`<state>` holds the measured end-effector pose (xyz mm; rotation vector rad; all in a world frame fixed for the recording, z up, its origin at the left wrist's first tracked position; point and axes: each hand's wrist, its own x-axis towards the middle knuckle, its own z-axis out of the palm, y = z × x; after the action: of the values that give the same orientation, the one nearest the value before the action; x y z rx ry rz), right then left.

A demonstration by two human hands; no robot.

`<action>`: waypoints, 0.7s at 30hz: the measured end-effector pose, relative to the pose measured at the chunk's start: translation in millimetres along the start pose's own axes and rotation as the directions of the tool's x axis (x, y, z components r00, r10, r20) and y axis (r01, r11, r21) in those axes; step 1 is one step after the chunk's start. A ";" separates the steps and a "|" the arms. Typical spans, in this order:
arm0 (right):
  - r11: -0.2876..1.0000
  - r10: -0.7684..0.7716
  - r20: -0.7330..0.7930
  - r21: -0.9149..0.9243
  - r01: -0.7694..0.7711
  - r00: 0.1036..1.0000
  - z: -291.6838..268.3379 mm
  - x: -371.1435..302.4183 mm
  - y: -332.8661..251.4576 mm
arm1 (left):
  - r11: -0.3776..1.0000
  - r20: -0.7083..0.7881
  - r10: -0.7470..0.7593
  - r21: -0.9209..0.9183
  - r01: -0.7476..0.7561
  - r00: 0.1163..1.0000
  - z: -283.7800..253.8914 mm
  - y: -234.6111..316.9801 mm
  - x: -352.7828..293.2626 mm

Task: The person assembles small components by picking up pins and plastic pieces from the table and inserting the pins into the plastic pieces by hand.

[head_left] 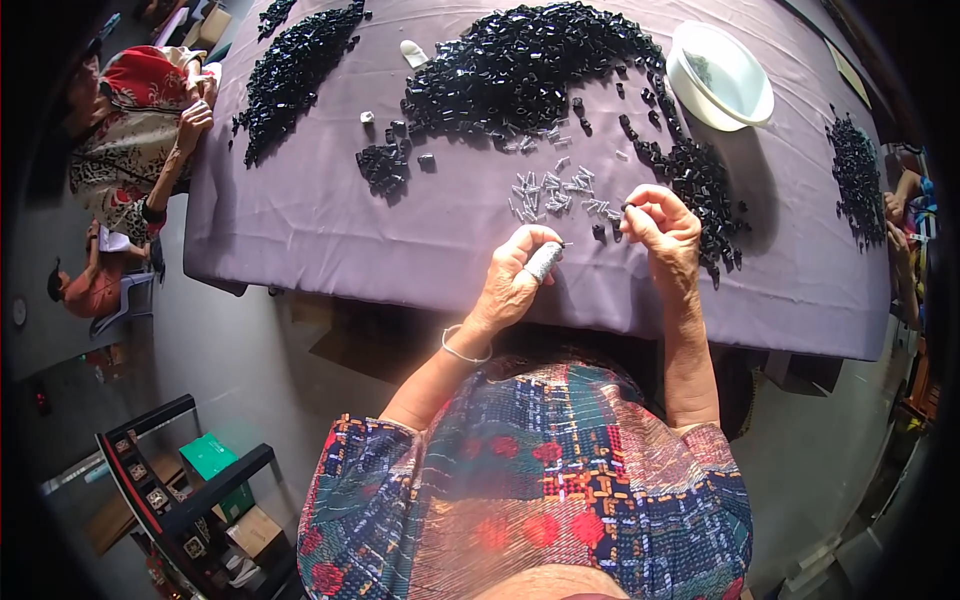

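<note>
Over the near edge of the table, my left hand [508,285] is closed, its thumb and finger pinching a small dark piece with a thin tip sticking out. A grey-silver wrap [543,262] covers one of its digits. To the right, my right hand [668,240] pinches a small black piece [627,207] between thumb and forefinger. Between and beyond the hands lies a scatter of short clear pins [540,193]. A few loose black pieces [599,232] sit beside my right fingertips. A heap of black pieces [700,180] spreads just past my right hand.
A large heap of black pieces [530,70] covers the far middle of the purple cloth [310,220]. A smaller cluster [382,172] lies left, a white bowl [745,112] far right. Other people sit at both sides; a rack [160,490] stands at lower left.
</note>
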<state>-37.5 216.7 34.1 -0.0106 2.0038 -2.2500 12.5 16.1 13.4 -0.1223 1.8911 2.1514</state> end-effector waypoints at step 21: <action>0.998 0.048 0.005 0.042 -0.048 0.999 15.1 -26.3 -0.3 | 0.995 -0.049 0.008 -0.096 -0.013 0.999 5.7 6.1 -5.7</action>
<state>-10.1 204.4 38.3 0.0362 1.9327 -2.2606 17.1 20.2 21.4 -0.1860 1.8184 2.2666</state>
